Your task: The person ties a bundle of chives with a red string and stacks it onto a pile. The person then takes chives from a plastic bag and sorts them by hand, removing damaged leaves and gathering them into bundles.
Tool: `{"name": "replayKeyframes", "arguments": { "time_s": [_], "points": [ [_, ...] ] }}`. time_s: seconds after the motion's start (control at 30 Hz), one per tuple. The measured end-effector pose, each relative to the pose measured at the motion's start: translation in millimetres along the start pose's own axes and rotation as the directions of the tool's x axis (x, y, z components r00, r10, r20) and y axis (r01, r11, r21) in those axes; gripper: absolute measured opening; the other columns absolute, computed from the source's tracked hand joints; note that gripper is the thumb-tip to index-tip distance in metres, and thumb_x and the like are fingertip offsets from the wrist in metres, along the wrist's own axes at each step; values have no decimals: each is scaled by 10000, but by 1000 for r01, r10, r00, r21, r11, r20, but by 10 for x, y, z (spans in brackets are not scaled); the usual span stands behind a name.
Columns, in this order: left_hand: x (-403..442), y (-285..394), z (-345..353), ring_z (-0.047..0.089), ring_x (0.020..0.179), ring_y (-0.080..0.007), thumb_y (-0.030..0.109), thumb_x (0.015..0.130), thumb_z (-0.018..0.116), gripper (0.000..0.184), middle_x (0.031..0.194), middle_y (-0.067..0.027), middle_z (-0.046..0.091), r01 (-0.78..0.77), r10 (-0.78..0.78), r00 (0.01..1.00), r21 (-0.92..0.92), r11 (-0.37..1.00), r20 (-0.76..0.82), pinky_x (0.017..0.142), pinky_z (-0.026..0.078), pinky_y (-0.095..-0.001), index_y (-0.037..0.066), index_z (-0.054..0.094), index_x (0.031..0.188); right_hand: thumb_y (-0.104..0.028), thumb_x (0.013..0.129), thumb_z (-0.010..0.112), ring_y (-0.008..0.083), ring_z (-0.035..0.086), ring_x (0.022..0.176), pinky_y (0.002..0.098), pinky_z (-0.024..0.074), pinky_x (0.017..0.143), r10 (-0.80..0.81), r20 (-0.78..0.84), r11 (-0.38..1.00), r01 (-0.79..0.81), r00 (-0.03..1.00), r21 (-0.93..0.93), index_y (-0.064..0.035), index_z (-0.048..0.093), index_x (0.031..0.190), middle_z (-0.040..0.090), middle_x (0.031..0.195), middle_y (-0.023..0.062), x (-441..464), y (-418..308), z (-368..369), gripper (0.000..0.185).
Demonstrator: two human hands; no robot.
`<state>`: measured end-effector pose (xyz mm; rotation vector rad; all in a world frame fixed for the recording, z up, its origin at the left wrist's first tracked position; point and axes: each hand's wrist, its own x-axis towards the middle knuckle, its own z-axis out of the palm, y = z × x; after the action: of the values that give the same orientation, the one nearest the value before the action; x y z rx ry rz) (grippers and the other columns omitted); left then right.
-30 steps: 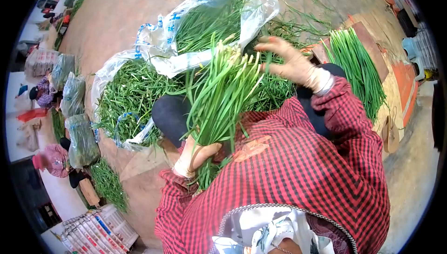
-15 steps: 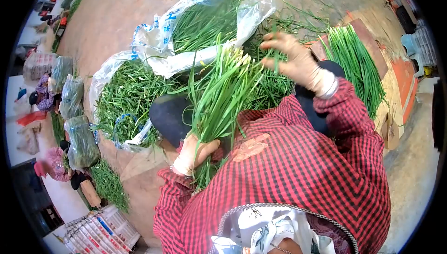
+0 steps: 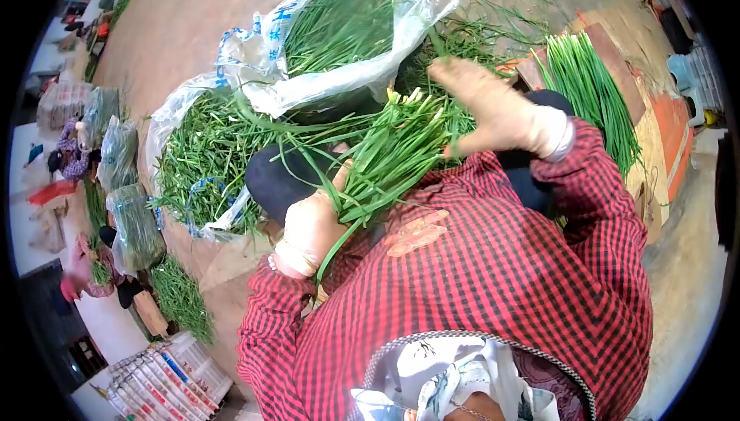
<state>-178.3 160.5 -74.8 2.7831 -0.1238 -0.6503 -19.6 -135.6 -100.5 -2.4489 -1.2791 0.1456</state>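
Note:
A bunch of garlic chives [image 3: 397, 155] lies across my lap, pale cut ends pointing up and away, leaves bent toward me. Around its lower part my gloved left hand [image 3: 312, 220] is closed. To the right of the pale ends, my gloved right hand [image 3: 493, 109] has its fingers stretched and thumb apart, the thumb close to the bunch's right side. I cannot tell whether the thumb touches it. Beyond the bunch, a clear plastic bag [image 3: 420, 20] with blue print holds more chives. Loose leaves fill another plastic bag [image 3: 163, 124] at the left.
A neat pile of chives [image 3: 590, 97] rests on a board at my right. Scattered leaves [image 3: 493, 24] lie on the floor beyond. Filled bags [image 3: 137, 228], stacked white crates [image 3: 166, 382] and other people [image 3: 92, 271] are along the left. Another crate [image 3: 701, 78] stands far right.
My left hand has moved up the bunch, which now lies lower and more tilted to the right. My right hand has come down slightly, its fingers straighter.

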Motion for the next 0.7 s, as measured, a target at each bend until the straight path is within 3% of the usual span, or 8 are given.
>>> {"name": "replayKeyframes", "arguments": {
  "time_s": [0.1,0.2,0.33,0.47,0.5,0.57,0.63,0.7],
  "points": [
    [52,15,74,657,835,-364,287,785,706,701,988,-180,671,-163,156,984,-91,982,-80,693,525,-428,171,433,1420,-577,607,780,445,304,1374,444,220,1162,-74,214,997,79,974,-12,99,231,1439,349,1407,371,202,-374,214,1204],
    [67,36,124,644,821,-384,218,782,675,555,941,-170,666,-174,170,985,-190,966,-38,702,520,-429,122,516,1306,-631,612,756,423,350,1356,445,227,1153,-91,331,967,4,939,255,103,199,1448,381,1392,362,448,-460,422,1243],
    [19,-144,248,624,891,-366,120,734,647,471,998,-167,644,-228,255,961,-209,951,111,764,516,-390,70,551,1192,-319,752,761,316,600,1023,398,462,904,-208,253,739,-17,945,673,-75,598,1157,650,1044,147,567,-546,690,500],
    [45,-164,325,626,979,-274,52,716,653,527,1052,-123,647,-88,219,955,-515,853,199,867,486,-355,50,526,1227,-161,800,697,254,620,929,338,481,839,-117,198,408,-135,973,903,-39,601,1107,639,963,143,498,-491,840,344],
    [56,-144,320,621,1008,-252,37,715,656,546,1054,-109,648,5,167,960,-610,793,224,886,477,-344,48,517,1242,-161,800,697,254,620,929,338,481,839,-115,202,407,-139,973,903,-39,601,1107,639,963,143,493,-489,846,344],
    [83,-122,276,614,1032,-235,15,714,657,596,1092,-108,643,-5,182,955,-601,799,234,901,469,-330,45,481,1283,-114,809,652,252,622,910,344,485,820,-62,71,656,-13,996,754,-35,597,1088,638,940,146,482,-483,847,294],
    [88,-70,223,609,1033,-241,25,713,659,639,1129,-125,635,25,126,973,-628,778,195,908,469,-343,48,450,1317,-164,825,619,318,636,752,394,491,668,1,-129,718,89,992,690,-96,602,1020,623,806,152,519,-485,862,208],
    [130,-70,192,606,1038,-259,32,707,667,689,1136,-146,628,-4,131,978,-607,795,165,905,465,-338,60,427,1352,-103,822,607,225,602,660,349,476,604,139,-84,721,-43,987,691,-124,603,1035,574,718,108,524,-492,791,213]
  ]
}}
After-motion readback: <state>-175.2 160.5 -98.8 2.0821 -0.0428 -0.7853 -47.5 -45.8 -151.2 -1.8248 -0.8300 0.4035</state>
